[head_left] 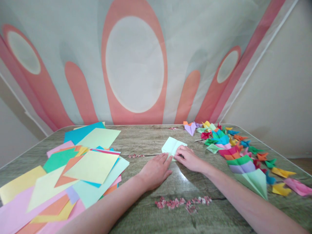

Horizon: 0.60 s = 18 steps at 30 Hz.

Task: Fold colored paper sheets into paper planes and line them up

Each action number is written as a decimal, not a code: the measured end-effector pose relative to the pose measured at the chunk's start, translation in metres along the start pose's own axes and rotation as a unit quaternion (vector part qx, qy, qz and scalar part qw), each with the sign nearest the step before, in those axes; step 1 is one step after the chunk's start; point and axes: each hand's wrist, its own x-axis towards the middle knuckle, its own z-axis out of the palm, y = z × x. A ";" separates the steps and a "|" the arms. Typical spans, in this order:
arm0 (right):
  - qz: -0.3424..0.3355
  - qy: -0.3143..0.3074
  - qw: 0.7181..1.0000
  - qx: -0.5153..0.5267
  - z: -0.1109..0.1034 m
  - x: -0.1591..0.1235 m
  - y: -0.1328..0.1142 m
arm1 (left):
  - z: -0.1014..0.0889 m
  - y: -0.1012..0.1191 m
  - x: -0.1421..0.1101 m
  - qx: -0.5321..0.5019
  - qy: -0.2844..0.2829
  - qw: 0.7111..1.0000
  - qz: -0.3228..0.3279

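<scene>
A pale green sheet of origami paper [172,145] lies on the table with a crease down its middle, its near part covered by my hands. My left hand [156,170] rests flat with its fingers stretched over the paper's near left part. From the right, my right hand [188,157] has its fingers bent and pressed together at the paper's near right edge. The fold under the fingertips is hidden.
Loose coloured paper sheets [92,167] are heaped on the left. Many small folded paper pieces [224,139] cover the right side, with a larger pale green folded paper [254,182] nearer. A purple paper heart [190,128] lies at the far edge of the wood-patterned table [146,214].
</scene>
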 end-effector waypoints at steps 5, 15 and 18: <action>-0.007 -0.011 1.000 0.001 -0.001 0.001 0.001 | -0.001 0.000 0.001 0.002 -0.004 1.000 -0.001; 0.026 0.016 1.000 0.002 0.003 0.002 -0.001 | -0.001 -0.001 0.000 -0.005 0.007 1.000 0.004; 0.041 0.030 0.999 0.005 0.005 0.002 -0.003 | -0.002 -0.001 0.000 -0.006 0.008 1.000 0.007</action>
